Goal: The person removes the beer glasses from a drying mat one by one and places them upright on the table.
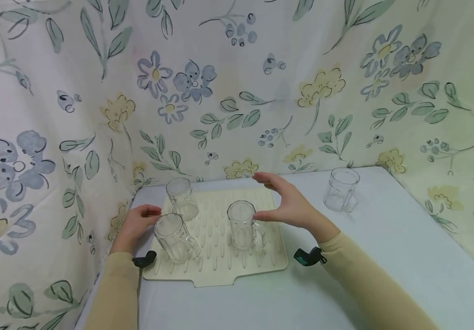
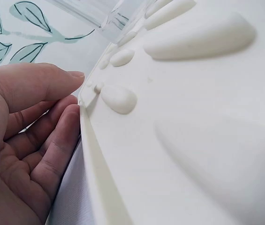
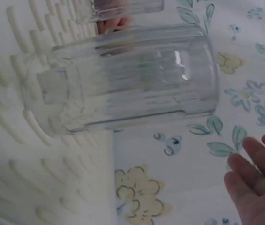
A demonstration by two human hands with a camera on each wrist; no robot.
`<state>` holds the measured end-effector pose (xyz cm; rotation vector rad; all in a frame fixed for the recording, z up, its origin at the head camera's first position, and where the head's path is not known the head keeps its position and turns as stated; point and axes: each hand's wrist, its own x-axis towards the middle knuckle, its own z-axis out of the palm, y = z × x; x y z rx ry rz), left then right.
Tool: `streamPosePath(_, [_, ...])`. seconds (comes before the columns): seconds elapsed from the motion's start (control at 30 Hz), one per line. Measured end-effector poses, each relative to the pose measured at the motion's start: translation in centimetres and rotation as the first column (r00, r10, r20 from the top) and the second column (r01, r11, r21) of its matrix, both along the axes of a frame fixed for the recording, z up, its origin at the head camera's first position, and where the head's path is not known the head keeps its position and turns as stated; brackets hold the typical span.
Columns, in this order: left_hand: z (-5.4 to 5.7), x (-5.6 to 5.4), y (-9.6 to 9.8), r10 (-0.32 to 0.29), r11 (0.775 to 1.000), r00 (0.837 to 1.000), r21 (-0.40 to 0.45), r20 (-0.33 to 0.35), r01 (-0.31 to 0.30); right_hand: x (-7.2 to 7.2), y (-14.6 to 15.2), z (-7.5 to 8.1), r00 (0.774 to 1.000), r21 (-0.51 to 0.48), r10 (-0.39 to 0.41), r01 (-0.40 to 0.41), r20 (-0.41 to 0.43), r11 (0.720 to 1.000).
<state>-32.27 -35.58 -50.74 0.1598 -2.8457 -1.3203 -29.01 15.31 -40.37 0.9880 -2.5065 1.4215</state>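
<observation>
My left hand (image 1: pixel 137 224) is at the left edge of a cream drying mat (image 1: pixel 216 273), its fingertips right at the rim in the left wrist view, with thumb (image 2: pixel 52 84) and fingers relaxed and apart. Near it, two clear glass mugs stand on the mat, a back one (image 1: pixel 182 199) and a front one (image 1: pixel 175 238). A third glass mug (image 1: pixel 242 224) stands upright on the mat's right half, handle to the right. My right hand (image 1: pixel 288 204) is spread in a wide C just right of this mug, thumb overlapping its rim in the head view, holding nothing.
Another clear glass mug (image 1: pixel 341 190) stands on the white table (image 1: pixel 385 238) at the back right. Rows of raised ridges cover the mat. A floral curtain (image 1: pixel 237 91) hangs behind the table and along its left side.
</observation>
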Motion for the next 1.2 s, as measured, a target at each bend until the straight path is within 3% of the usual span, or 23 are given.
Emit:
streamPosePath(0.37, [0.5,0.1,0.3,-0.017,1.000,1.000,0.014,-0.023,0.017,0.0,-2.2,-3.7,0.974,-0.104,0.121,-0.103,0.194,0.989])
streamPosePath(0.6, [0.6,0.1,0.3,-0.004,1.000,1.000,0.004,-0.005,0.004,-0.2,-3.1,-5.4,0.949,-0.109,0.122,-0.094,0.290,0.990])
streamPosePath(0.8, [0.4,0.1,0.2,-0.002,1.000,1.000,-0.002,-0.009,0.002,0.0,-4.0,-6.3,0.940,-0.094,0.115,-0.089,0.322,0.992])
streamPosePath(1.2, [0.2,0.0,0.1,-0.001,1.000,1.000,-0.009,-0.023,0.001,0.1,-4.2,-6.8,0.947,-0.078,0.082,-0.061,0.311,0.995])
